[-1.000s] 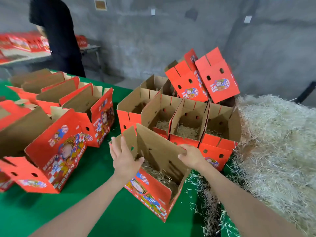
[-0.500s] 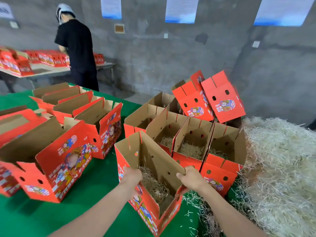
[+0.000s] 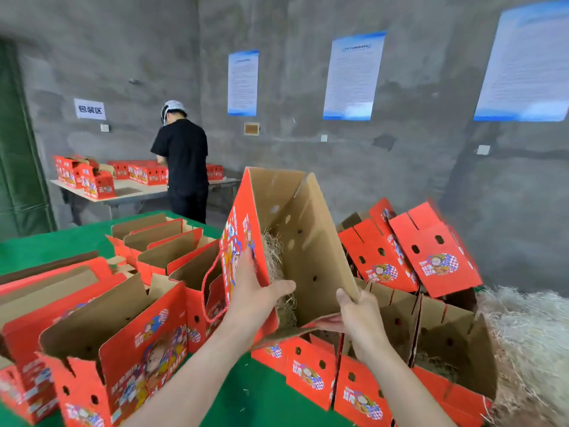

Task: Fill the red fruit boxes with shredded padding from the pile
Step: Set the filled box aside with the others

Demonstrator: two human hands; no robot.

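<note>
A green tabletop lies below the fingers, with the pale, stringy pile of shredded padding to their right. A tilted red fruit box of brown corrugated card with cartoon print is held above it, a tuft of padding inside. The left hand grips its red wall, fingers outside and thumb inside; the right hand pinches its flap. A far wall sign reads 包装区.
</note>
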